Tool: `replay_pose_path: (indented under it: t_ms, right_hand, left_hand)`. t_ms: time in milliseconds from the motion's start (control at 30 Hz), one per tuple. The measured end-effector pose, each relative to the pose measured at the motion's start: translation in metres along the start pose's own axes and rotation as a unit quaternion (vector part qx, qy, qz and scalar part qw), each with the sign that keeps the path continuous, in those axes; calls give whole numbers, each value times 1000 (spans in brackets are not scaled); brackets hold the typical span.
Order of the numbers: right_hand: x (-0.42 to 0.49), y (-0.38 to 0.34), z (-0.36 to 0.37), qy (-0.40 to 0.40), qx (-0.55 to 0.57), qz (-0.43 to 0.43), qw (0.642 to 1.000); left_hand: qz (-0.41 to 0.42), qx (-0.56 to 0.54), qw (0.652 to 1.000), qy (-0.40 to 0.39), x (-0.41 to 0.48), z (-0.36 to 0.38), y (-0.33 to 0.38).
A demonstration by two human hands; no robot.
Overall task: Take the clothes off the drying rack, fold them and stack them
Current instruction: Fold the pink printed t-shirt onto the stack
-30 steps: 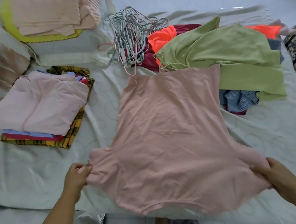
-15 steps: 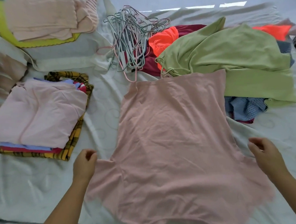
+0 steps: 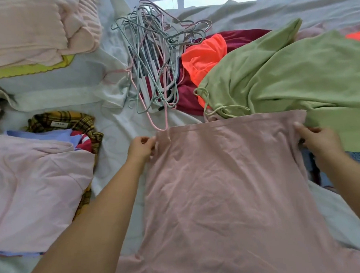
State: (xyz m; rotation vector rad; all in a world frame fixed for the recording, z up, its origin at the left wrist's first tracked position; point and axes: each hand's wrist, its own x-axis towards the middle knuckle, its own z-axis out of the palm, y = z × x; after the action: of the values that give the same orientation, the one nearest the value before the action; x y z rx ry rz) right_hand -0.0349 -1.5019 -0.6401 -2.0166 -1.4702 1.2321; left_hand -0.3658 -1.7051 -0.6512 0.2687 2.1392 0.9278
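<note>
On the pale bedsheet [image 3: 120, 127], a pink garment [image 3: 229, 186] is spread flat at the near edge, its far corners pinched by the left hand [image 3: 141, 148] and the right hand [image 3: 319, 139], with hangers [image 3: 152, 60] and a green garment [image 3: 297, 76] heaped beyond.

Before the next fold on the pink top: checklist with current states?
1. Left hand pinches far-left corner of the dusty-pink stretchy top: ok.
2. Right hand grips far-right corner: ok.
3. Top spread flat on the white bedsheet, light creases only: ok.
4. Far edge free of neighbours: not ok; a pink loop from the pile of pastel wire hangers meets the left corner, light-green top abuts the edge.
5. Near hem: out of frame, cannot tell.
</note>
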Motion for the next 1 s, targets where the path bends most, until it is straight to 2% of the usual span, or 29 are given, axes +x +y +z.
replay_pose_path:
  t_ms: [133, 200, 300, 433, 533, 600, 633, 667, 700, 767, 800, 833, 900, 967, 1000]
  right_hand:
    - [15, 1, 0, 13, -7, -66, 998]
    - [23, 0, -10, 39, -7, -84, 996]
    - [40, 8, -22, 64, 7, -64, 996]
    - [50, 15, -19, 68, 2, -45, 997]
    - [47, 14, -15, 84, 10, -59, 995]
    - [24, 9, -12, 130, -12, -135, 982]
    - [7, 10, -8, 124, -50, -213, 968]
    - [-11, 15, -2, 86, -85, -293, 949]
    - [-25, 26, 5, 31, -95, -334, 937]
    - [-52, 46, 19, -97, -69, -286, 951]
    - [-57, 55, 22, -133, -19, -220, 966]
    - [-58, 63, 20, -142, 50, -137, 979]
    - [-56, 70, 3, -93, 186, 2, 978]
    - [-62, 68, -12, -35, 257, 44, 965]
    - [-69, 68, -16, -35, 257, 38, 965]
  left_hand:
    - [-41, 24, 996, -77, 17, -5, 5]
    - [-41, -12, 998, -34, 26, -17, 4]
    - [-51, -51, 996, 51, 40, -38, 1]
    - [-46, -50, 996, 59, 45, -35, -1]
    - [-41, -107, 989, 92, 43, -28, -2]
    - [22, -31, 987, 157, 36, -28, -13]
    - [85, 43, 980, 176, 26, -26, -21]
    - [161, 99, 969, 160, 10, -21, -31]
    - [228, 139, 958, 107, -9, -15, -41]
    - [281, 186, 941, -37, -41, -8, -68]
    - [282, 206, 934, -69, -50, -10, -81]
    - [280, 215, 933, -61, -53, -15, -95]
    - [199, 154, 966, 55, -57, -34, -109]
    - [95, 63, 979, 169, -69, -60, -119]
    - [67, 57, 979, 185, -80, -72, -129]
